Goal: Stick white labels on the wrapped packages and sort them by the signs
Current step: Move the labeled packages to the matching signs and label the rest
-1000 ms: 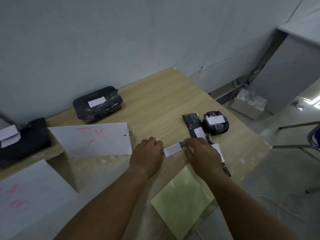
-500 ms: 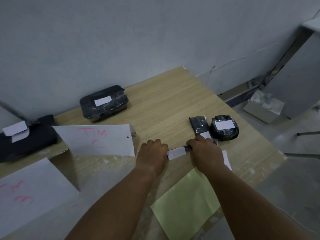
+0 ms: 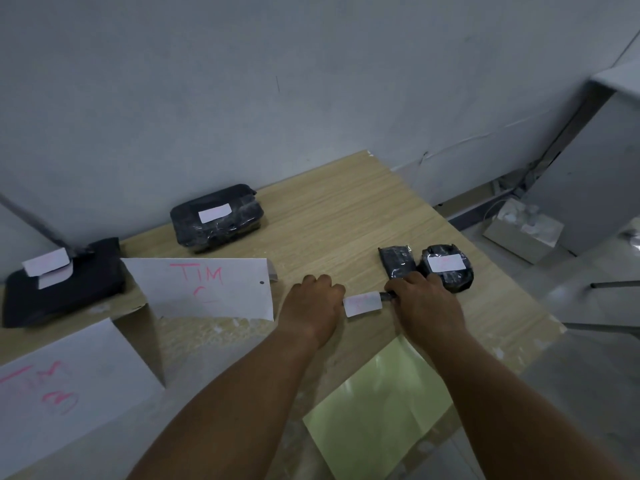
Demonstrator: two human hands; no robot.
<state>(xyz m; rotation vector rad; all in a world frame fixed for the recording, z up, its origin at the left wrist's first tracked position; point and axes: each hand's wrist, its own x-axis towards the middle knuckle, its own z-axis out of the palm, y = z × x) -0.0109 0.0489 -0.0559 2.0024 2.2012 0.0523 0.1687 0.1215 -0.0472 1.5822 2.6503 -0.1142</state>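
Currently left hand (image 3: 310,301) and right hand (image 3: 427,306) each grip an end of the slim package (image 3: 387,296), label (image 3: 362,304) mid-length, near the surface's (image 3: 329,216) front edge. Long axis lies hand-to-hand; TIM sign (image 3: 207,289) nearer the left hand.

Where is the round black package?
In the head view, the round black package sits on the right side of the table, beside a slim black package and just beyond the right hand.
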